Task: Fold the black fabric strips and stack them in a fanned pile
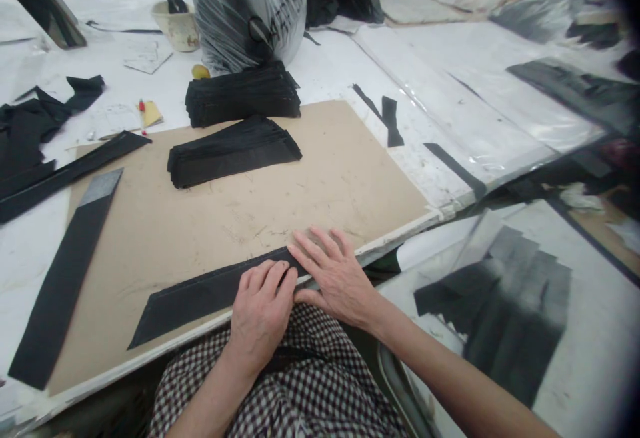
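A long black fabric strip [195,299] lies along the near edge of a tan board [260,211]. My left hand [260,311] rests on the strip's right end, fingers curled down onto the cloth. My right hand [335,275] lies flat beside it, fingers spread, pressing the strip's tip and the board. Two stacks of black fabric pieces sit farther back: one stack [233,151] on the board, another stack [243,95] behind it on the white table.
A long black strip with a grey end [67,271] lies at the left. Black cloth scraps [35,125] sit far left. A plastic bag of dark fabric [250,8] and a cream cup [177,25] stand at the back. More black pieces [505,298] lie on the lower right surface.
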`<control>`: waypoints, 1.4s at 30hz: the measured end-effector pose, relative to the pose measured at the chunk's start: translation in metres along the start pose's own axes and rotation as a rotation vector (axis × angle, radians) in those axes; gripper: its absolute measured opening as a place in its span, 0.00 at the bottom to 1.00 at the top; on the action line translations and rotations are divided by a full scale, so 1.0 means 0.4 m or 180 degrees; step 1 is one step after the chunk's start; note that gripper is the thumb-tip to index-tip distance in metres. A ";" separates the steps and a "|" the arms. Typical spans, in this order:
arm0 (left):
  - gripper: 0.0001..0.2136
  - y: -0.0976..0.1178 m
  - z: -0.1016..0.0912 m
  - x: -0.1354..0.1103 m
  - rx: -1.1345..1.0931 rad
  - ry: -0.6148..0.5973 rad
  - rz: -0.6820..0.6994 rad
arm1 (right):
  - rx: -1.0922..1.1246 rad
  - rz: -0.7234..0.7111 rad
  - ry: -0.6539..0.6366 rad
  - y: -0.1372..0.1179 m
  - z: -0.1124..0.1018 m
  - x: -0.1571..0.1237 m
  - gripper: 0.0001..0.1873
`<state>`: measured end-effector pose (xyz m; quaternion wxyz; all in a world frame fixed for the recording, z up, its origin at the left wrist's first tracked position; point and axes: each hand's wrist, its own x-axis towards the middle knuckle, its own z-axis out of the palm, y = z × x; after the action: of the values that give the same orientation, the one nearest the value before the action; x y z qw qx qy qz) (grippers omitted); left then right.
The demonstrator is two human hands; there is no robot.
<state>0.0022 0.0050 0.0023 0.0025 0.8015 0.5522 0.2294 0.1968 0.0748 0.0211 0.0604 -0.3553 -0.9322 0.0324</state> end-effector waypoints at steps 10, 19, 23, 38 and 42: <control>0.16 -0.003 0.002 -0.004 -0.0004 -0.0025 -0.0008 | -0.0031 0.0589 0.0351 -0.080 0.044 -0.078 0.37; 0.15 -0.020 -0.074 -0.028 -0.1021 0.0251 -0.0331 | 0.1185 0.0753 0.1211 -0.024 -0.030 -0.129 0.15; 0.09 -0.102 -0.192 -0.111 -0.0982 0.0519 -0.1127 | 0.1325 0.0334 0.1356 -0.088 -0.041 -0.034 0.16; 0.05 -0.268 -0.293 -0.285 -0.0065 0.0356 -0.2135 | 0.0886 -0.1042 0.0427 -0.417 0.062 0.215 0.18; 0.04 -0.277 -0.281 -0.257 -0.0074 0.0319 -0.2150 | 0.0992 -0.1039 0.0432 -0.415 0.072 0.207 0.19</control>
<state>-0.1667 -0.0710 0.0369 0.0603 0.5610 0.7833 0.2610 0.0222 0.0058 0.0169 0.1815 -0.1875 -0.9549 0.1417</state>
